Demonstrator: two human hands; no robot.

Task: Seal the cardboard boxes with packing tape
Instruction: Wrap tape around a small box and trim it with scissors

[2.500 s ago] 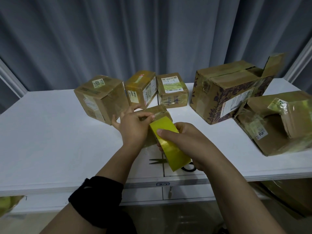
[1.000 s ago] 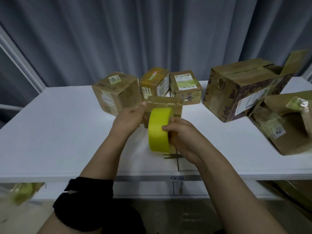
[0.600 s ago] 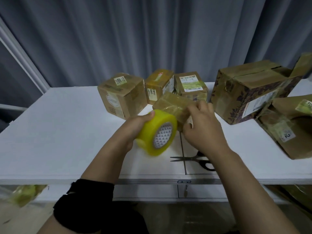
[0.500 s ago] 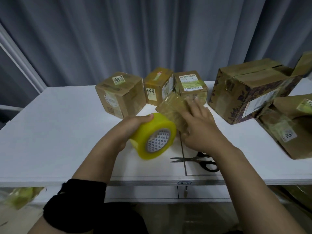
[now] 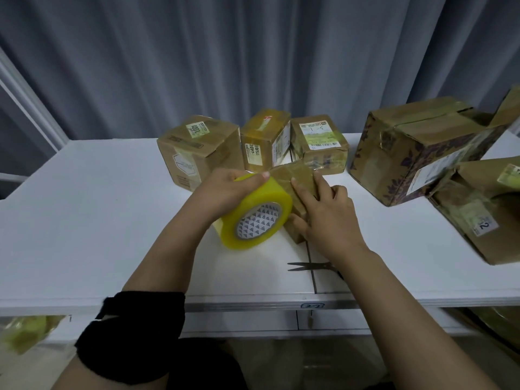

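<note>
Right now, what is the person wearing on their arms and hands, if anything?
Both hands are bare: no gloves, rings or watch show on the left hand or the right hand. The left arm wears a snug black band around the elbow, plain, with no markings visible. The right arm shows no sleeve as far as the picture's edge.

Parcel-packing station. A white worktable (image 5: 84, 220) stands before a grey pleated curtain (image 5: 197, 66) and carries taped cardboard boxes (image 5: 197, 153) bearing printed shipping labels (image 5: 318, 133) and barcodes, a roll of yellow packing tape (image 5: 270, 198) and scissors (image 5: 306, 266); a small numbered tag (image 5: 312, 305) marks the table's front edge.
</note>
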